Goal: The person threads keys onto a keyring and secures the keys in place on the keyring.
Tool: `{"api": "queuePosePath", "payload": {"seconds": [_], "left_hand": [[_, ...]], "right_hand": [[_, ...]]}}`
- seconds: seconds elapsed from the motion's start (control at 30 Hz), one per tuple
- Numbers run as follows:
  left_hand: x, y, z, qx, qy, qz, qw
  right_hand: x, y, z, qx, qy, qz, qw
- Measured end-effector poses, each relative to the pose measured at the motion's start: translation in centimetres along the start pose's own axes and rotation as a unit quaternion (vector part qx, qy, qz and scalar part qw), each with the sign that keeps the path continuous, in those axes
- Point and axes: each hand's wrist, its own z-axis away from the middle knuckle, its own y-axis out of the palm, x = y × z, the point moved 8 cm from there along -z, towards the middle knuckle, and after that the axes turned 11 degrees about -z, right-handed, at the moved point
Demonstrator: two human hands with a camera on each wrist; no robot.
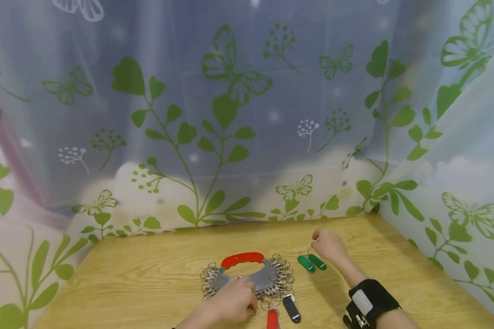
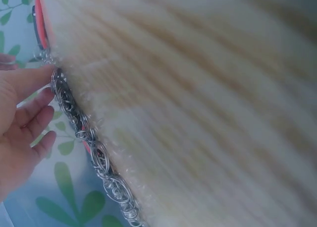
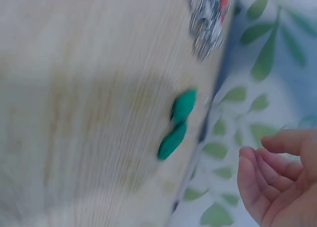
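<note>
A grey metal plate [image 1: 265, 275] with a red handle [image 1: 242, 259] lies on the table, its curved edge hung with many small metal rings [image 1: 286, 269]. My left hand [image 1: 236, 299] rests over the plate's near edge. In the left wrist view, its forefinger touches the rings [image 2: 69, 105] while the other fingers are loosely bent. A red key tag [image 1: 273, 319] and a black key tag [image 1: 291, 309] lie by the near rings. Two green key tags [image 1: 306, 264] lie right of the plate. My right hand [image 1: 330, 246] hovers beyond them, fingers loosely curled and holding nothing visible.
The wooden table [image 1: 148, 274] runs back to a printed curtain [image 1: 296, 151] with green leaves and butterflies. More curtain hangs along both sides. A black strap [image 1: 372, 301] is around my right wrist.
</note>
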Motion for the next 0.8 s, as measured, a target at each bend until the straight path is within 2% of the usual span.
{"api": "queuePosePath", "payload": {"seconds": [0.13,0.2,0.4,0.53,0.7,0.8], "left_hand": [[-0.1,0.4,0.2,0.018,0.001,-0.014,0.9997],[-0.3,0.6,0.3,0.021,0.007,-0.015,0.9996],[-0.6,0.3,0.5,-0.009,0.037,-0.046,0.9982],[-0.8,0.4,0.4,-0.018,0.053,-0.060,0.9966],[-1.0,0.5,0.3,-0.019,0.073,-0.058,0.9955],[-1.1,0.4,0.3,-0.028,0.082,-0.072,0.9937]], "right_hand": [[-0.9,-0.1,-1.5,-0.003,0.000,0.020,0.9998],[-1.5,0.5,-1.8,0.007,0.012,0.022,0.9997],[-3.0,3.0,-1.9,0.051,0.053,0.065,0.9952],[-3.4,4.2,-1.9,0.049,0.063,0.098,0.9920],[-3.5,4.9,-1.9,0.040,0.057,0.109,0.9916],[-3.4,4.9,-1.9,0.038,0.056,0.100,0.9927]]}}
